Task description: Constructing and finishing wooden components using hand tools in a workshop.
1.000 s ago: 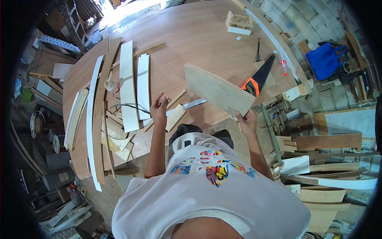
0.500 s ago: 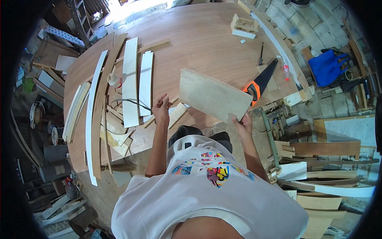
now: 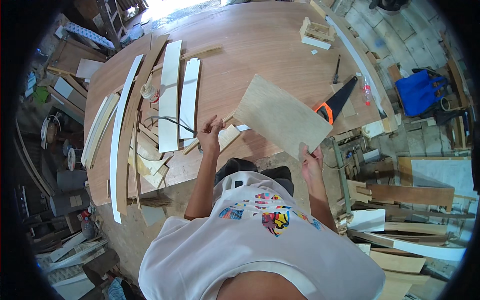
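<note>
My right hand [image 3: 311,162] grips the lower corner of a pale plywood panel [image 3: 282,115], held tilted above the near part of the table. My left hand [image 3: 210,129] is raised left of the panel, holding nothing, its fingers loosely bent and apart. Behind the panel's right end lies a handsaw [image 3: 342,95] with a black blade and orange handle. White boards [image 3: 170,95] lie left of centre beside a jar [image 3: 149,92] with a red-and-white label. A dark cable [image 3: 170,119] and short wooden offcuts [image 3: 227,137] are near my left hand.
The large brown tabletop [image 3: 260,40] carries a small wooden crate [image 3: 317,33], a dark slim tool [image 3: 336,67] and a plastic bottle [image 3: 366,90]. A blue bag [image 3: 417,92] lies to the right. Stacked planks [image 3: 415,225] fill the lower right; clutter and a ladder [image 3: 110,20] line the left.
The panel has turned and tilted so more of its broad face shows, my right hand moving slightly down with it. My left hand stays raised. The view has shifted a little.
</note>
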`<state>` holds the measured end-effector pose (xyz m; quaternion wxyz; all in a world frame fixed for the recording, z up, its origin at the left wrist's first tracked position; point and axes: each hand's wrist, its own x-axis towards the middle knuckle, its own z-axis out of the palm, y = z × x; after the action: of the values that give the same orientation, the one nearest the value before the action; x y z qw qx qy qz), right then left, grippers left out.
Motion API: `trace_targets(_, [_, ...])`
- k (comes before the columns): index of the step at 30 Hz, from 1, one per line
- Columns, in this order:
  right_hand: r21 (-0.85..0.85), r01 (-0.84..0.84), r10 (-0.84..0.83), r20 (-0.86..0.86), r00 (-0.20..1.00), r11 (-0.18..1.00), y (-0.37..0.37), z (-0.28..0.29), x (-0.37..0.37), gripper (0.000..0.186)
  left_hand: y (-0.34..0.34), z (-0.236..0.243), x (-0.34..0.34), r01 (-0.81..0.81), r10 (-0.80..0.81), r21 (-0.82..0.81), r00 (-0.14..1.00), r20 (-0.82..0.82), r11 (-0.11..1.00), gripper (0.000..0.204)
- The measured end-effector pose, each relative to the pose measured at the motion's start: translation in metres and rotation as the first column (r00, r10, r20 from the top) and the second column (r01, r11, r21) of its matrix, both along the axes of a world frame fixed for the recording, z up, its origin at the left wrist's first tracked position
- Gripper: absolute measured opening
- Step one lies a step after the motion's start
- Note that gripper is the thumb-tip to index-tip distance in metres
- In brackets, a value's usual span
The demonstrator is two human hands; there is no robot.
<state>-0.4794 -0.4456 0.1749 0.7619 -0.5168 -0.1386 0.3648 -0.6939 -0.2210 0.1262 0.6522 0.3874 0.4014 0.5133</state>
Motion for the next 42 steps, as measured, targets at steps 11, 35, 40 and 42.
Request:
trace_targets(11, [0.0,0.007,-0.007,-0.068,0.998,1.0,0.001,0.002,0.005,0.039,-0.004,0.032,0.016,0.08,-0.082,-0.031,0.995,-0.064,0.996,0.027])
trace_targets(35, [0.01,0.08,-0.079,-0.086,0.993,0.997,-0.014,0.011,0.015,0.048,0.004,0.054,0.061,0.25,-0.231,-0.049,0.941,0.248,0.967,0.044])
trace_targets(40, [-0.007,0.062,-0.062,-0.057,0.996,0.998,-0.013,0.006,0.017,0.046,0.005,0.055,0.058,0.217,-0.213,-0.042,0.973,0.083,0.975,0.052])
trace_targets(42, [-0.015,0.06,-0.061,-0.057,0.997,0.998,-0.014,-0.001,0.019,0.046,0.004,0.06,0.059,0.203,-0.199,-0.052,0.977,0.071,0.978,0.053])
